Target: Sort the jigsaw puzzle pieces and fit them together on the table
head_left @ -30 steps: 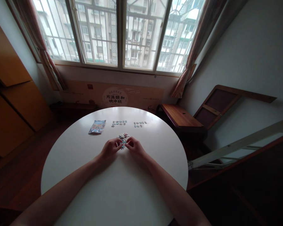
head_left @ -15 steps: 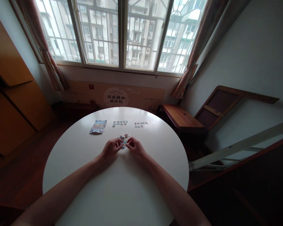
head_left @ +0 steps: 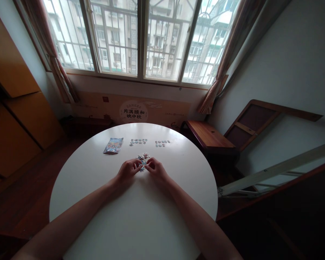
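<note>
My left hand [head_left: 129, 169] and my right hand [head_left: 155, 168] meet over a small pile of jigsaw puzzle pieces [head_left: 143, 156] on the round white table [head_left: 130, 220]. Thumb and fingers of both hands are pinched close together at the near side of the pile. Between the fingertips shows a small light-blue puzzle piece [head_left: 144, 163]; its outline is partly covered by the fingers. Beyond the hands, puzzle pieces lie in two groups of short rows, a left group [head_left: 138, 142] and a right group [head_left: 162, 143]. A colourful printed packet [head_left: 113, 146] rests left of the rows.
A low wooden bench [head_left: 209, 134] stands past the table's right rim, with a wooden frame [head_left: 249, 122] against the wall. Orange cabinets [head_left: 21, 122] are at the left. A barred window [head_left: 141, 39] with curtains fills the back.
The whole view has shifted very slightly. Both hands stay at the pile in nearly the same pinched pose, and the rows and packet lie as before.
</note>
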The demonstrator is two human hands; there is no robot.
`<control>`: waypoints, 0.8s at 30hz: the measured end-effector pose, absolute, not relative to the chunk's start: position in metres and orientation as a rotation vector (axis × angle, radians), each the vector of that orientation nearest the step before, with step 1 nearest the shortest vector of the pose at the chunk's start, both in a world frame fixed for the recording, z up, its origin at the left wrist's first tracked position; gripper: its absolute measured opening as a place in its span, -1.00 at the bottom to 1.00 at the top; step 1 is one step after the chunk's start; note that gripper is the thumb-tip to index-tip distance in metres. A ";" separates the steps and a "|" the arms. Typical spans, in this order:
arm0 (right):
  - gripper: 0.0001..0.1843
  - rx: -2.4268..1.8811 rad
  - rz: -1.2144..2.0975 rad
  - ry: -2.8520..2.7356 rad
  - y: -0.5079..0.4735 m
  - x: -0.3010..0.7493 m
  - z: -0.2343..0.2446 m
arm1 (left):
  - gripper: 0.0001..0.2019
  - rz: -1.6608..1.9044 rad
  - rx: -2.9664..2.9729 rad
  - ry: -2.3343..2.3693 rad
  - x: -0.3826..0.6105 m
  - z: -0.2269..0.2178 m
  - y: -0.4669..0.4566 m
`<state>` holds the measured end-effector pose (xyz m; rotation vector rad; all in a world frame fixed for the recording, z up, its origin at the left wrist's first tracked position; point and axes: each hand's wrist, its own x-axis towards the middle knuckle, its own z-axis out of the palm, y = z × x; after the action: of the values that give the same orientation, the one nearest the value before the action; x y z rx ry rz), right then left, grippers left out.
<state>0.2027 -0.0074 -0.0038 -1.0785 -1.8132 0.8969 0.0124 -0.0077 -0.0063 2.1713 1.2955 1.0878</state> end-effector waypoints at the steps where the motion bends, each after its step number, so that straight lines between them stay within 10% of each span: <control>1: -0.78 -1.080 0.896 -1.818 -0.007 0.203 -0.004 | -0.75 1.087 2.177 1.296 0.012 -0.007 -0.007; 24: -0.76 -1.041 0.905 -1.843 -0.008 0.198 -0.003 | -0.84 0.913 2.096 2.001 -0.041 -0.001 0.023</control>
<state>0.1976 -0.0077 -0.0027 -1.0411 -1.8425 0.9048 -0.0413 0.0233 -0.0013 2.0963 2.0010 0.9125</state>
